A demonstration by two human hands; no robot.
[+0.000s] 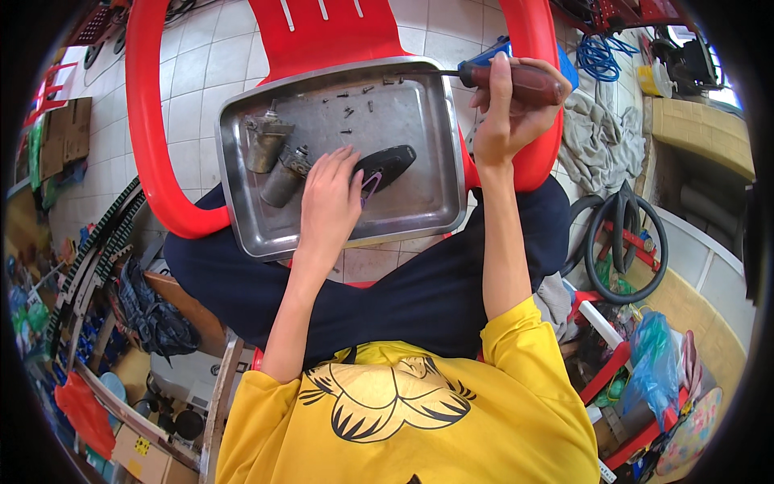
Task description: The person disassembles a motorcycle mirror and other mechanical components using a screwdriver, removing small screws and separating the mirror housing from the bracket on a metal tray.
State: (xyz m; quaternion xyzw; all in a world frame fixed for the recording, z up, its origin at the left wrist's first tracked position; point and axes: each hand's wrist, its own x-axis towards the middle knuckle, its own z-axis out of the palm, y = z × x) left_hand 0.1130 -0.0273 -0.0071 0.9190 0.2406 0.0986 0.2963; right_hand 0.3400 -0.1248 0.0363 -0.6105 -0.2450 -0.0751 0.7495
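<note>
My right hand (516, 113) is wrapped round the dark red handle of a screwdriver (524, 83). The shaft points left over the far right edge of a metal tray (403, 223). Inside the tray my left hand (329, 192) has its fingers together at the near end of a black oval part (393, 164). A thin purple loop (371, 185) shows beside the thumb. Two grey metal cylinders with fittings on top, one farther (264, 145) and one nearer (282, 182), lie left of that hand. Several small dark screws (348, 111) are scattered across the tray's far half.
The tray rests on a red plastic chair (322, 36), whose arms rise on both sides. To the right are a grey cloth (601, 141), a coiled blue cord (601, 58) and black rubber tubes (663, 258). Boxes and a dark bag (153, 310) crowd the left.
</note>
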